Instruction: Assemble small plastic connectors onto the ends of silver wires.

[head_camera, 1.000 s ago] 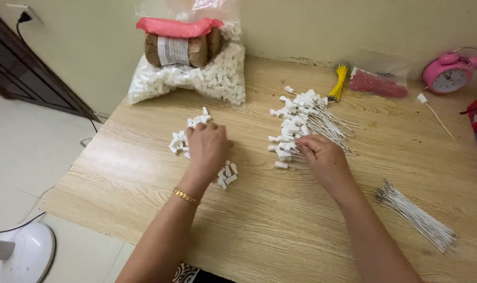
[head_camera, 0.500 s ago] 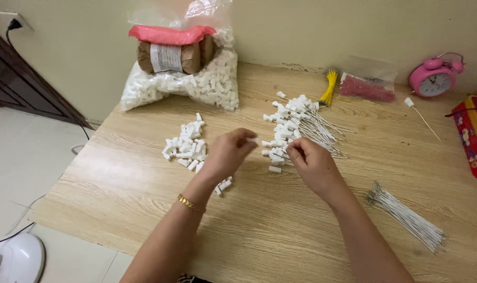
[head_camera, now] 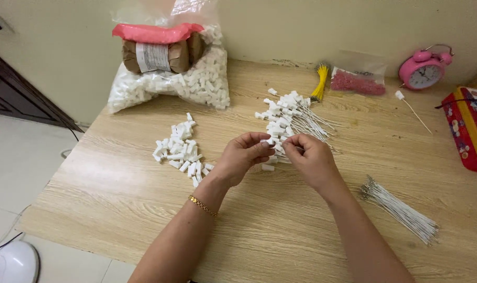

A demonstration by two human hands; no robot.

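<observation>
My left hand [head_camera: 243, 157] and right hand [head_camera: 309, 157] now meet just in front of me over the wooden table [head_camera: 280, 230], fingertips pinched narrow and nearly touching, with a small white connector [head_camera: 272, 141] caught between them. A second ago the left hand lay flat on the loose white connector pile [head_camera: 180, 151] out to the left and the right rested at the wired heap; now both have come together at the middle, so a fresh piece has been lifted off the pile and is being worked at the fingertips. Whether the right hand also grips a thin wire I cannot tell, the fingers hide it. A gold bracelet [head_camera: 203, 206] sits on my left wrist. Just beyond my fingers lies the heap of wired connectors [head_camera: 291, 115], white heads bunched, leads fanning to the right. Near right, well apart, a bundle of bare white wires [head_camera: 401, 212] lies slantwise. Far left, a clear plastic bag [head_camera: 194, 84] bulges with many more white connectors, and on it rest brown paper-wrapped rolls [head_camera: 160, 55] under a pink wrapper. Far middle, a yellow wire bunch [head_camera: 320, 83] lies beside a small clear bag of red pieces [head_camera: 358, 83]. Far right stands a pink alarm clock [head_camera: 424, 71], with a red patterned box [head_camera: 471, 131] at the edge.
</observation>
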